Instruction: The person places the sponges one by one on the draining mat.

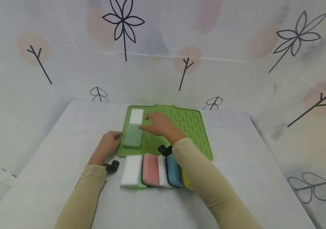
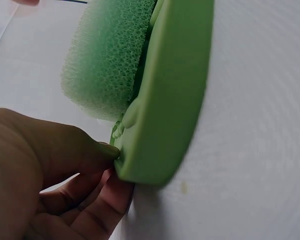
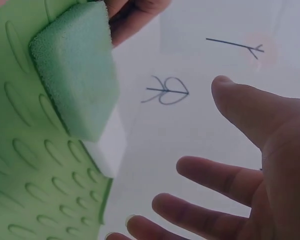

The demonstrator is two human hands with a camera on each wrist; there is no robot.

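My left hand (image 1: 108, 143) pinches the left edge of a green ridged mat (image 1: 186, 127). In the left wrist view, thumb and fingers are on either side of the mat's rim (image 2: 162, 120). A pale green sponge (image 1: 132, 136) lies on the mat's left side, close to that hand. Beyond it, at the far left of the mat, is a white sponge (image 1: 136, 116), end to end with the green one. My right hand (image 1: 163, 125) hovers over the mat just right of the two sponges. Its fingers are spread and hold nothing in the right wrist view.
In front of the mat is a row of sponges: white (image 1: 131, 170), pink (image 1: 150, 169), another white (image 1: 163, 171), blue (image 1: 175, 171) and a yellow one (image 1: 186, 181) partly hidden by my right sleeve. A green piece (image 1: 137, 187) shows under the first white sponge. Patterned cloth (image 1: 157, 73) hangs behind the table.
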